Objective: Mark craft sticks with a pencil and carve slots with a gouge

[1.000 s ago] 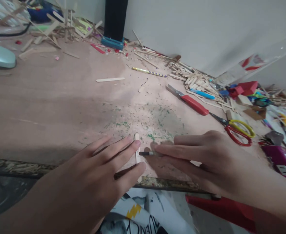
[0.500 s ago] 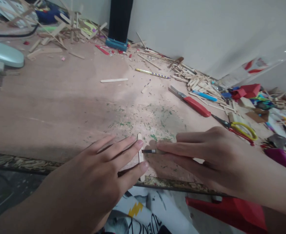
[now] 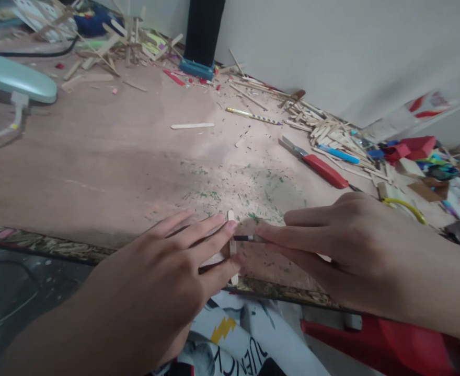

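Note:
A pale wooden craft stick (image 3: 231,215) lies upright in the picture near the table's front edge. My left hand (image 3: 175,261) is flat over it with fingers spread, its index fingertip and thumb pressing on the stick. In my right hand (image 3: 332,235) a thin craft knife (image 3: 244,238) is pinched, its dark blade pointing left and meeting the stick between my left thumb and index finger. Green shavings (image 3: 253,216) are scattered just beyond both hands. Most of the knife's handle is hidden by my right fingers.
Another stick (image 3: 193,126) and a pencil (image 3: 253,116) lie farther back. Red-handled pliers or shears (image 3: 326,171), a blue pen (image 3: 338,154) and yellow-handled scissors (image 3: 406,208) are at the right. A stick pile (image 3: 326,128) is along the wall; a mint device (image 3: 18,78) at left.
The view has shifted, so the table's things appear farther right. Both hands stay at the stick, with my left thumb now closer to the knife blade.

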### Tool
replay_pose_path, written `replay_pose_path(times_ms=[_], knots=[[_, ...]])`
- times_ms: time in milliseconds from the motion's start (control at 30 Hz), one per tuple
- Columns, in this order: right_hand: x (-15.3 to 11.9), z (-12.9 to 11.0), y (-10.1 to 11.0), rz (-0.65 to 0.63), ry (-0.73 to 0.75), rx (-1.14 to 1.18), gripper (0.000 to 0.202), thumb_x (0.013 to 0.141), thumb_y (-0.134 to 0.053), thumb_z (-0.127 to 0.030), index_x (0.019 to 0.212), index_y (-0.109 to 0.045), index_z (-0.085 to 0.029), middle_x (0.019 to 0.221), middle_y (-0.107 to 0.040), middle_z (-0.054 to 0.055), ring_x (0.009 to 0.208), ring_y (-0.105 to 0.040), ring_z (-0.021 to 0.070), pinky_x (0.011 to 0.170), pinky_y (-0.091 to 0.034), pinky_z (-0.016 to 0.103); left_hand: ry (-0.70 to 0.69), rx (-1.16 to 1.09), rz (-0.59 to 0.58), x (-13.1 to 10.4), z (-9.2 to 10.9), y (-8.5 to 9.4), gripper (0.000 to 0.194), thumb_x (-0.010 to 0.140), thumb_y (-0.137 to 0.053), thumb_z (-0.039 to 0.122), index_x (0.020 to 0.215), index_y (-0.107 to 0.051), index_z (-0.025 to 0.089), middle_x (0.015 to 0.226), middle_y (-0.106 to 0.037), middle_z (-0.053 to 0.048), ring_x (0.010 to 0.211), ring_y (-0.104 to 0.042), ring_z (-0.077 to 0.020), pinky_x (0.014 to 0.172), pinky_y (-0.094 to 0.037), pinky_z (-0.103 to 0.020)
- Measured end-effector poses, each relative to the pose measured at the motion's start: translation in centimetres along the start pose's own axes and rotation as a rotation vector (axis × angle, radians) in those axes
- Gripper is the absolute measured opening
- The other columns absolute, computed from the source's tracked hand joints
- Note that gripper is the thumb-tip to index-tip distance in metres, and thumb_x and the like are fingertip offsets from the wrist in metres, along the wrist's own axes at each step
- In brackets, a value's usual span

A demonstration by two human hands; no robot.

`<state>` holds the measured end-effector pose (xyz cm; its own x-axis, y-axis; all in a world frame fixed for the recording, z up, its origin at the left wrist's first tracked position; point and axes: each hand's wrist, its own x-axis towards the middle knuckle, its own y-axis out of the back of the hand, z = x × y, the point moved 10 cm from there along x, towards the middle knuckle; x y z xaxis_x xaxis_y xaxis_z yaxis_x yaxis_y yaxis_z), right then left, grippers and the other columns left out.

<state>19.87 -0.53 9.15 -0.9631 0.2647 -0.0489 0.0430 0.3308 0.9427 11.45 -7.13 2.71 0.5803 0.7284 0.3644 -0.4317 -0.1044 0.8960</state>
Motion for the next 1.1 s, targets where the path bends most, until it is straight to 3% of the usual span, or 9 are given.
replay_pose_path(times_ms=[167, 267, 367, 533, 633, 800, 967, 1100], knots=[[-1.4, 1.5, -0.8, 0.017, -0.051, 0.135, 0.016, 0.114, -0.057, -0.021, 0.106, -0.071, -0.020, 0.076, -0.061, -0.003, 0.055, -0.046, 0.0082, 0.055, -0.030, 0.029, -0.019, 0.020, -0.050, -0.2, 0.1, -0.4, 0.063, 0.089, -0.073, 0.025, 0.151, -0.065, 0.028, 0.168, -0.056, -0.007, 0.154, -0.058, -0.0270, 0.125, -0.047, -0.055], [-1.8, 1.8, -1.0, 0.047, -0.055, 0.146, 0.021, 0.117, -0.055, -0.027, 0.112, -0.074, -0.018, 0.077, -0.064, -0.001, 0.055, -0.047, 0.0082, 0.053, -0.031, 0.027, -0.019, 0.043, -0.056, -0.3, 0.1, -0.4, 0.067, 0.087, -0.073, 0.026, 0.154, -0.064, 0.028, 0.168, -0.056, -0.007, 0.153, -0.059, -0.0271, 0.124, -0.048, -0.054], [-2.0, 1.9, -1.1, 0.066, -0.075, 0.144, 0.025, 0.117, -0.055, -0.028, 0.105, -0.075, -0.015, 0.080, -0.069, 0.001, 0.056, -0.052, 0.0069, 0.054, -0.035, 0.024, -0.021, 0.061, -0.066, -0.4, 0.1, -0.5, 0.064, 0.090, -0.072, 0.029, 0.154, -0.065, 0.029, 0.168, -0.056, -0.007, 0.153, -0.059, -0.0265, 0.124, -0.047, -0.054], [-2.4, 2.3, -1.5, 0.042, -0.130, 0.182, 0.024, 0.117, -0.054, -0.025, 0.118, -0.076, -0.016, 0.093, -0.079, 0.004, 0.071, -0.068, 0.0081, 0.062, -0.045, 0.021, -0.016, 0.060, -0.068, -0.5, 0.0, -0.8, 0.063, 0.093, -0.069, 0.029, 0.156, -0.063, 0.028, 0.171, -0.053, -0.005, 0.156, -0.055, -0.0248, 0.126, -0.044, -0.053], [-2.6, 2.5, -1.6, 0.053, -0.131, 0.209, 0.020, 0.115, -0.057, -0.023, 0.118, -0.076, -0.017, 0.092, -0.079, 0.003, 0.070, -0.067, 0.0069, 0.063, -0.045, 0.019, -0.005, 0.053, -0.060, -0.5, -0.2, -0.7, 0.060, 0.096, -0.068, 0.030, 0.156, -0.062, 0.029, 0.171, -0.053, -0.004, 0.157, -0.054, -0.0233, 0.126, -0.042, -0.051], [-2.8, 2.7, -1.7, 0.074, -0.088, 0.172, 0.024, 0.117, -0.055, -0.024, 0.125, -0.076, -0.017, 0.112, -0.083, 0.009, 0.078, -0.072, 0.0082, 0.067, -0.048, 0.020, -0.003, 0.058, -0.067, -0.4, -0.2, -0.7, 0.057, 0.099, -0.067, 0.030, 0.156, -0.062, 0.030, 0.170, -0.055, -0.004, 0.157, -0.053, -0.0231, 0.127, -0.042, -0.051], [-3.2, 2.0, -1.7, 0.080, -0.035, -0.008, 0.032, 0.117, -0.055, -0.026, 0.143, -0.069, -0.016, 0.090, -0.075, 0.003, 0.064, -0.061, 0.0102, 0.057, -0.040, 0.029, -0.001, 0.057, -0.090, -0.3, -0.3, -0.9, 0.057, 0.100, -0.068, 0.031, 0.156, -0.061, 0.031, 0.172, -0.052, -0.004, 0.159, -0.050, -0.0243, 0.127, -0.042, -0.052], [-3.1, 2.0, -2.0, 0.061, -0.074, 0.042, 0.030, 0.118, -0.050, -0.027, 0.134, -0.074, -0.018, 0.105, -0.082, 0.008, 0.072, -0.071, 0.0122, 0.062, -0.048, 0.028, 0.007, 0.051, -0.117, -0.4, -0.4, -1.1, 0.054, 0.103, -0.066, 0.033, 0.156, -0.060, 0.032, 0.174, -0.050, -0.004, 0.162, -0.048, -0.0234, 0.128, -0.042, -0.051]])
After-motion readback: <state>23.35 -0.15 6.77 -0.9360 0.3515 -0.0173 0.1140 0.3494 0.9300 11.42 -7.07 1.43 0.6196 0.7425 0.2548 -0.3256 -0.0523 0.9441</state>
